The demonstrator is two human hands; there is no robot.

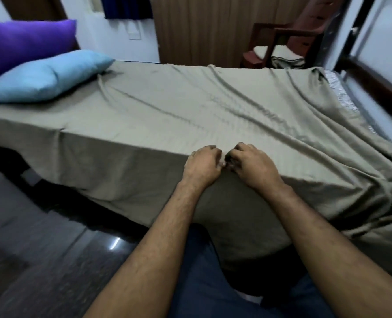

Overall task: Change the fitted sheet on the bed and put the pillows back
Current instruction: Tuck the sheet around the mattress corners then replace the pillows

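An olive-grey fitted sheet (190,106) covers the bed, with long wrinkles running across its top and loose folds hanging at the right. My left hand (201,165) and my right hand (252,164) sit side by side at the near edge of the mattress, fingers curled into the sheet and gripping it. A light blue pillow (46,76) lies on the bed at the far left. Behind it a purple pillow (27,42) leans upright.
A striped bare mattress (341,92) shows at the far right corner beside the dark bed frame (378,81). A wooden chair (282,42) holding folded cloth stands beyond the bed. Dark glossy floor (41,249) lies at the left.
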